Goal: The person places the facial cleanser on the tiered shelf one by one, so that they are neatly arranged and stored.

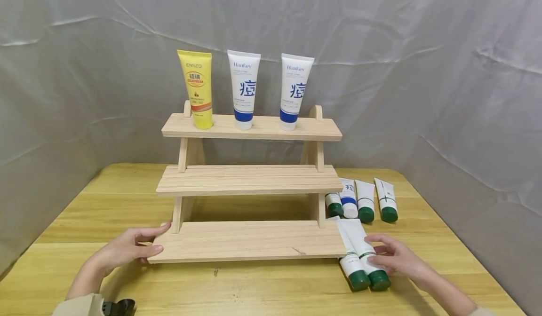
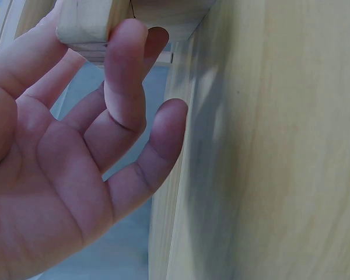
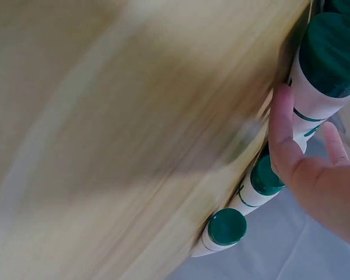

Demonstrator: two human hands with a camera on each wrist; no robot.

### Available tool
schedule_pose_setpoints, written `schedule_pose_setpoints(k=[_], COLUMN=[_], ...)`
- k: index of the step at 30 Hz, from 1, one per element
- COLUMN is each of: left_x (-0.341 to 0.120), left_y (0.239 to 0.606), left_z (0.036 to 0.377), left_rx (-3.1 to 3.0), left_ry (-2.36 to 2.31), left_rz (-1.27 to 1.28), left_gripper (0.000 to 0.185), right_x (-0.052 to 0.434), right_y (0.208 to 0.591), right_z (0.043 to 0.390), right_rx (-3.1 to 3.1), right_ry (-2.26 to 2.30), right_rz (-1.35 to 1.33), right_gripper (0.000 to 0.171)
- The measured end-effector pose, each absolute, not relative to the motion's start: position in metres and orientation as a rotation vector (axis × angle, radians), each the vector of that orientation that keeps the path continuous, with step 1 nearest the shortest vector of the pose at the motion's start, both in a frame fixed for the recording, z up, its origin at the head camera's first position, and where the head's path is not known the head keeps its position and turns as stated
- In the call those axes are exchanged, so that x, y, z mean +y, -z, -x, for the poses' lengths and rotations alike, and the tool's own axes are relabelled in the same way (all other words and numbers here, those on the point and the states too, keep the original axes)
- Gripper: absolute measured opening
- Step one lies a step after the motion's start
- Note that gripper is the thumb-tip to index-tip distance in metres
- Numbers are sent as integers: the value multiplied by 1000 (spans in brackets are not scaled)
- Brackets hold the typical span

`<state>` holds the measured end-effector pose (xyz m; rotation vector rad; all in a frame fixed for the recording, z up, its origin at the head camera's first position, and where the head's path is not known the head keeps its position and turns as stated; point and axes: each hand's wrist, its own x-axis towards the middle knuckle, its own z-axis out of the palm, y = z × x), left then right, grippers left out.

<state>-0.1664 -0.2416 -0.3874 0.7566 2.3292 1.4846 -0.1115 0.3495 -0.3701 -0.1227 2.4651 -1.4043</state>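
Two hands at a wooden rack
Right hand (image 1: 395, 257) lays straight, slightly spread fingers on two green-capped tubes (image 1: 360, 255) at the rack's (image 1: 250, 240) four o'clock corner; left hand (image 1: 131, 248), fingers relaxed apart, touches its eight o'clock corner.

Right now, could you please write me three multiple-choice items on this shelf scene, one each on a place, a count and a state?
1. Where does the yellow plastic tube stand?
A. top tier of the three-tier wooden shelf, left end
B. middle tier
C. on the wooden table

2. How many tubes stand on the top tier?
A. one
B. three
C. five

3. What is the right hand doing?
A. hanging idle in the air
B. resting on the two green-capped white tubes lying by the shelf
C. gripping a shelf leg

Key: 1 A, it stands left of the two blue-and-white tubes; 2 B, three stand there; 3 B, its fingers lie across them.
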Motion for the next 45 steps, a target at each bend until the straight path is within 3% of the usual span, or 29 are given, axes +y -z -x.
schedule_pose_setpoints(k=[19, 39, 45], left_x=[-240, -241, -242], left_y=[389, 390, 390], left_z=[167, 167, 166], left_rx=[2346, 2350, 2362], left_ry=[-1465, -1484, -1480], left_rz=[-762, -764, -749], left_gripper=[51, 50, 51], right_x=[343, 358, 354], right_y=[367, 368, 364], right_z=[114, 109, 107], right_rx=[2496, 2227, 2286], right_ry=[1351, 1604, 1664], right_rz=[17, 32, 1], right_gripper=[68, 76, 91])
